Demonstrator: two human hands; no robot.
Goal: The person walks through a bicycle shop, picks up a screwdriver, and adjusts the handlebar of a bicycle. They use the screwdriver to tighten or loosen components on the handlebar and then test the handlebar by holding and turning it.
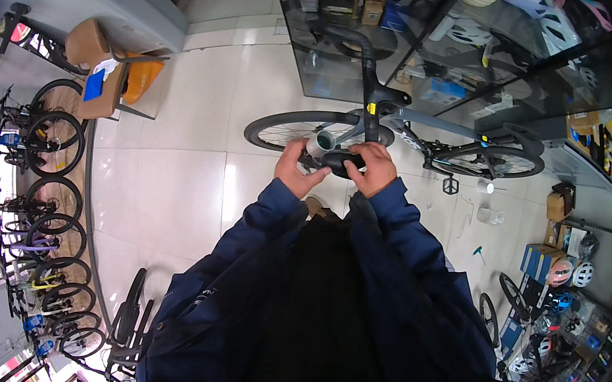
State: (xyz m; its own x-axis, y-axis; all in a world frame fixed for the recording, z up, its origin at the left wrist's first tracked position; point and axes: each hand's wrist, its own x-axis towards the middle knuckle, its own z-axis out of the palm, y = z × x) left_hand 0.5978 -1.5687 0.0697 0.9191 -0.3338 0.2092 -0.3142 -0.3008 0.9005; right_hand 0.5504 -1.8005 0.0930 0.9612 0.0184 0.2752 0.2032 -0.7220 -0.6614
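A road bike stands crosswise in front of me, its front wheel point(276, 125) to the left and its dark grey frame point(442, 126) reaching right. My left hand point(296, 170) is closed around a pale, hollow round piece point(321, 143) that looks like a tape roll, at the near end of the drop handlebar. Close beside it, my right hand point(374, 171) grips the black-wrapped handlebar point(343, 164) between thumb and fingers. The far side of the handlebar point(367, 58) curves away, wrapped in black. My palms hide part of the near bar.
Behind the bike stands a dark glass cabinet point(325, 59) with helmets and boxes. A brown chair point(102, 101) is at the left, beyond it a row of bikes point(52, 145). On the floor at right lie a green-handled tool point(479, 252) and a clear container point(490, 216). Shelved goods point(576, 342) fill the right side.
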